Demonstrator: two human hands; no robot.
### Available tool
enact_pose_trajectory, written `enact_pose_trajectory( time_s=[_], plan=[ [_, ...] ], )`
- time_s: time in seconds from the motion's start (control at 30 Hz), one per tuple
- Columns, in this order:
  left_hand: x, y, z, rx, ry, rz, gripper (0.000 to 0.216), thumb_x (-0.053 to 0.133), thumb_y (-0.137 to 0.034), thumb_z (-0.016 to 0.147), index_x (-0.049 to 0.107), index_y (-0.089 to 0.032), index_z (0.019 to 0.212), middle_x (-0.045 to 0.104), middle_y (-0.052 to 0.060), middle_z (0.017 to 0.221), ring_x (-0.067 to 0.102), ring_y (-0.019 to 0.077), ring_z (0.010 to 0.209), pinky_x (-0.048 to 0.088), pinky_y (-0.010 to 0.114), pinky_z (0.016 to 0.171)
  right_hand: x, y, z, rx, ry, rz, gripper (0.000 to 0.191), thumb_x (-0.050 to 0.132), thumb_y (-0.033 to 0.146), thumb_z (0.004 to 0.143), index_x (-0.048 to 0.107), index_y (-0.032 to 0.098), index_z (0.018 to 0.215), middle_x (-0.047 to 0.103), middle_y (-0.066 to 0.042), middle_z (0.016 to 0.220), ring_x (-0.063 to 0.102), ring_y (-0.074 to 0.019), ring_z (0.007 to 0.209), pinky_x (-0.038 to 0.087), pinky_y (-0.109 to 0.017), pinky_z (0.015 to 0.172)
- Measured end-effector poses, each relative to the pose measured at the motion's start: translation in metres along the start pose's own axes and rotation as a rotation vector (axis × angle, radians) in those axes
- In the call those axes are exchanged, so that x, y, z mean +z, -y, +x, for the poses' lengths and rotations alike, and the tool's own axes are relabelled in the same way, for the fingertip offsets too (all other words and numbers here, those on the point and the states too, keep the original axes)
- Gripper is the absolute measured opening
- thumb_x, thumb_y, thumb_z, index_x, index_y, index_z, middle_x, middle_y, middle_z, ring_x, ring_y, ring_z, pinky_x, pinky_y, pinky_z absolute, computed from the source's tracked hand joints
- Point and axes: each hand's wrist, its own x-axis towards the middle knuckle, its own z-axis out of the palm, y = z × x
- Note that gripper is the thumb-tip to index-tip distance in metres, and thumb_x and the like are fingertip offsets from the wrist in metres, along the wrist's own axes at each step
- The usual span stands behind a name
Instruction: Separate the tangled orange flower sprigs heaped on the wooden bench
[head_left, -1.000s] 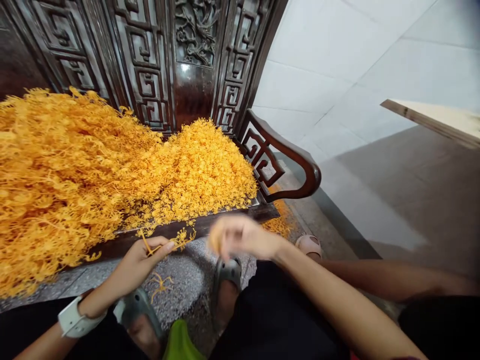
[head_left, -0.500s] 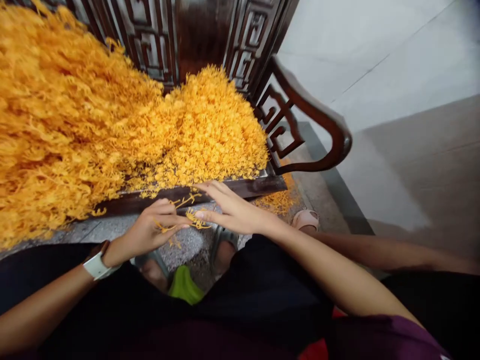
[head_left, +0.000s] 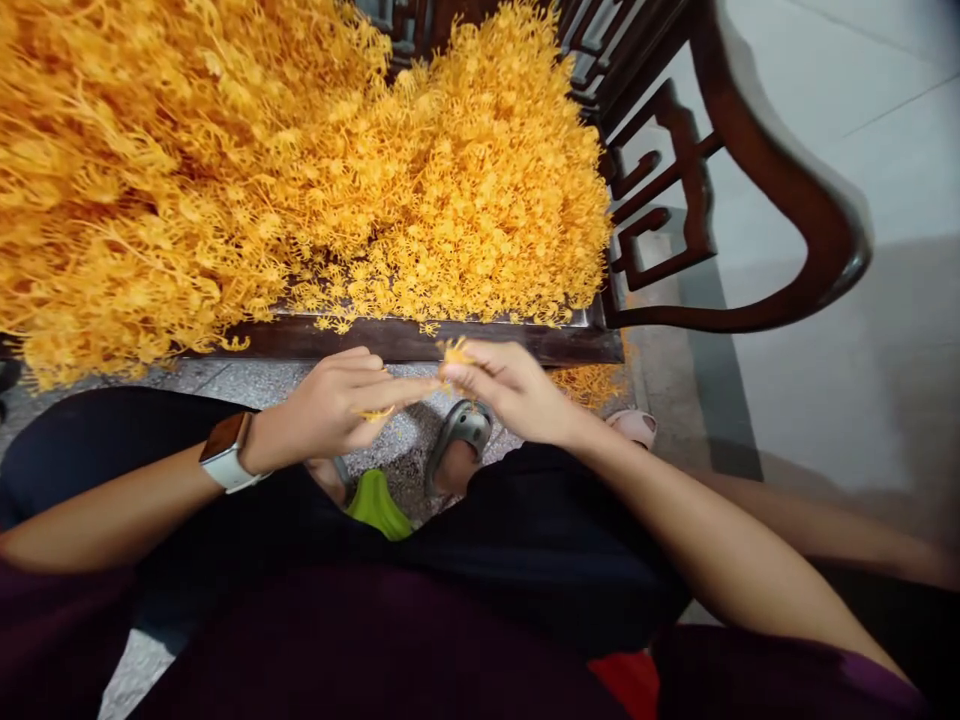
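My right hand (head_left: 529, 395) pinches a small yellow flower-like piece (head_left: 456, 352) between thumb and fingers, just in front of the seat edge. My left hand (head_left: 341, 395) is closed, its fingers curled except the index finger, which reaches across to the right fingertips. A thin yellow strand (head_left: 376, 413) shows between its thumb and fingers; the rest of it is hidden. Beyond both hands, a big heap of yellow flower-like pieces (head_left: 487, 210) with thin curly petals covers the dark wooden seat (head_left: 517, 345).
A carved wooden armrest (head_left: 817, 260) rises at the right. More yellow pieces (head_left: 589, 385) lie on the floor beneath the seat. A bright green object (head_left: 379, 505) is between my legs. Another person's forearm (head_left: 817, 515) and pink shoe (head_left: 634, 425) are at the right.
My right hand has gone from spread fingers to a pinch on a yellow piece. The hands have come together at the fingertips. The view has shifted, bringing the seat closer.
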Motion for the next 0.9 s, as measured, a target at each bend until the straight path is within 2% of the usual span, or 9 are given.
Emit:
enact_pose_trajectory(
  time_s=[0.13,0.3,0.37,0.47,0.57,0.63,0.7,0.8,0.9],
  plan=[
    [-0.001,-0.007,0.006,-0.131,-0.013,-0.019,0.041,0.059,-0.02,0.102,0.062,-0.022,0.143,0.069,0.0,0.074,0.049,0.0154,0.062,0.038,0.03,0.061,-0.001,-0.003,0.006,0.143,-0.23,0.225,0.033,0.069,0.045,0.097,0.068,0.017,0.079,0.052,0.002,0.063,0.044,-0.0096,0.058,0.032,-0.026,0.056],
    [-0.011,-0.005,0.019,-0.087,-0.022,0.069,0.041,0.056,-0.018,0.1,0.065,-0.018,0.14,0.065,0.0,0.069,0.051,0.0164,0.06,0.038,0.03,0.06,-0.002,0.008,0.02,0.311,-0.356,0.501,0.028,0.075,0.04,0.088,0.067,0.017,0.074,0.057,0.0,0.071,0.044,-0.0095,0.061,0.034,-0.025,0.057],
    [-0.017,-0.005,0.021,-0.068,-0.022,0.072,0.037,0.055,-0.016,0.099,0.071,-0.017,0.132,0.06,0.0,0.065,0.052,0.0168,0.06,0.038,0.03,0.06,-0.025,0.01,0.021,0.292,-0.457,0.537,0.027,0.073,0.035,0.088,0.06,0.019,0.071,0.048,0.003,0.064,0.04,-0.0096,0.058,0.036,-0.025,0.058],
    [-0.019,-0.006,0.014,0.004,-0.014,0.041,0.032,0.053,-0.012,0.095,0.075,-0.017,0.118,0.062,0.002,0.066,0.05,0.017,0.059,0.038,0.03,0.059,-0.075,0.003,0.011,0.142,-0.694,0.501,0.037,0.072,0.036,0.092,0.046,0.022,0.069,0.017,0.009,0.054,0.021,-0.0105,0.049,0.034,-0.024,0.055],
    [-0.012,-0.002,-0.001,0.037,-0.029,-0.008,0.037,0.052,-0.009,0.094,0.073,-0.017,0.124,0.066,0.003,0.072,0.051,0.0171,0.062,0.038,0.031,0.06,-0.105,-0.011,-0.009,0.11,-0.749,0.433,0.038,0.071,0.047,0.093,0.051,0.023,0.073,0.013,0.01,0.055,0.016,-0.011,0.05,0.035,-0.024,0.055],
    [-0.007,0.003,-0.011,0.023,-0.032,-0.006,0.04,0.052,-0.011,0.096,0.069,-0.017,0.132,0.07,0.003,0.078,0.052,0.0169,0.065,0.04,0.031,0.063,-0.102,-0.016,-0.019,0.223,-0.531,0.28,0.034,0.069,0.051,0.095,0.06,0.021,0.081,0.026,0.009,0.056,0.025,-0.0103,0.052,0.036,-0.025,0.058],
    [-0.006,0.01,-0.018,-0.015,-0.007,0.058,0.04,0.052,-0.014,0.099,0.067,-0.019,0.136,0.069,0.002,0.076,0.051,0.0168,0.064,0.039,0.031,0.063,-0.085,-0.016,-0.024,0.338,-0.107,0.052,0.032,0.067,0.048,0.097,0.067,0.017,0.088,0.045,0.005,0.064,0.039,-0.0102,0.059,0.038,-0.025,0.061],
    [-0.01,0.02,-0.023,-0.087,0.066,0.164,0.038,0.052,-0.018,0.1,0.068,-0.021,0.134,0.062,0.001,0.068,0.051,0.0173,0.064,0.039,0.031,0.063,-0.048,-0.007,-0.027,0.334,0.543,-0.181,0.026,0.061,0.036,0.101,0.069,0.015,0.088,0.062,-0.001,0.078,0.05,-0.0113,0.068,0.04,-0.025,0.065],
    [-0.014,0.026,-0.021,-0.109,0.091,0.197,0.036,0.053,-0.02,0.1,0.069,-0.021,0.132,0.061,0.001,0.069,0.053,0.0179,0.065,0.041,0.032,0.064,-0.015,0.005,-0.033,0.233,0.848,-0.132,0.022,0.063,0.029,0.098,0.07,0.017,0.08,0.065,-0.002,0.074,0.053,-0.0128,0.065,0.04,-0.027,0.065]
  ],
)
